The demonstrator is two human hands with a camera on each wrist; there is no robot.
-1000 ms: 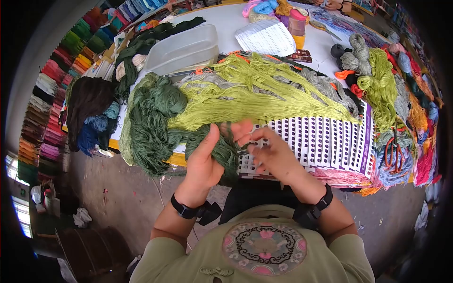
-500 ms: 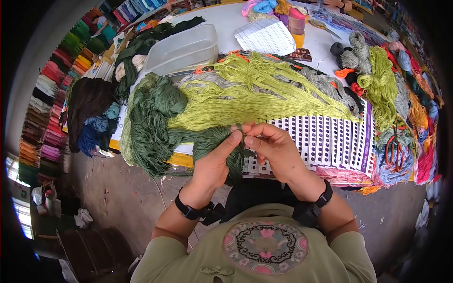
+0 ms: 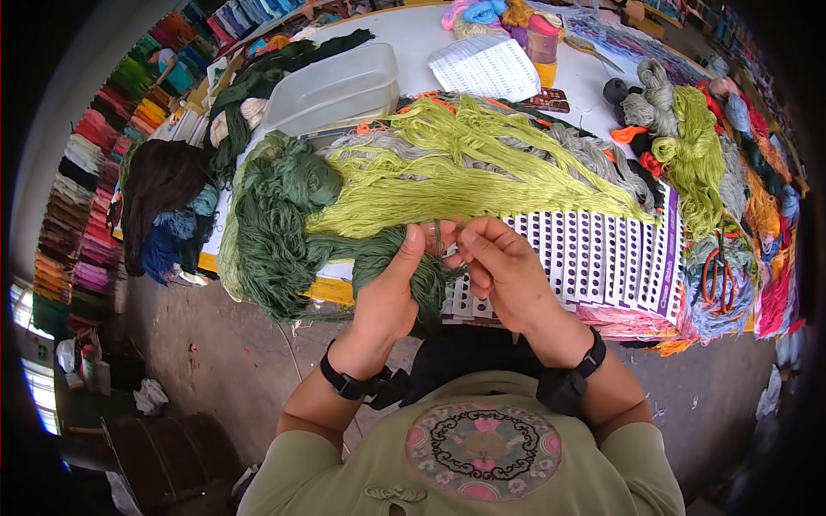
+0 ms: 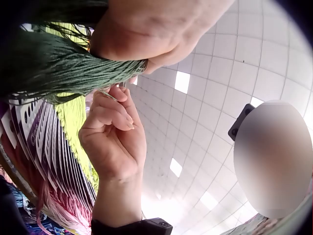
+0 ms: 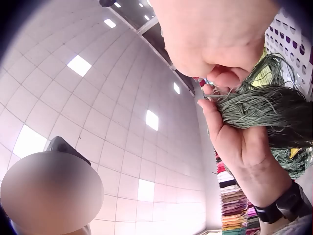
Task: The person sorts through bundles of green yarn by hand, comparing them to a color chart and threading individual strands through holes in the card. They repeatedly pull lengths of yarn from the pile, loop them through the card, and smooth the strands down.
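In the head view my left hand (image 3: 389, 288) grips the end of a dark green thread bundle (image 3: 387, 256), thumb pointing up and fingers behind the strands. Close beside it, my right hand (image 3: 508, 271) has its thumb and index finger pinched together at the bundle's end. The left wrist view shows the green strands (image 4: 93, 73) gathered tightly in the left hand, with the right hand's curled fingers just below. Seen in the right wrist view, the strands (image 5: 259, 105) lie across the left palm (image 5: 239, 142). A thin strand reaches the right fingertips.
Lime green thread (image 3: 413, 193) covers much of the table over white punched cards (image 3: 585, 258). A larger dark green heap (image 3: 275, 224) lies left. Behind stand a clear plastic tub (image 3: 331, 90) and a printed sheet (image 3: 483, 69). Red-handled scissors (image 3: 717, 279) lie at the right.
The hands came together at the bundle's end, then the right hand shifted slightly right. The left fingers keep their hold on the green thread.
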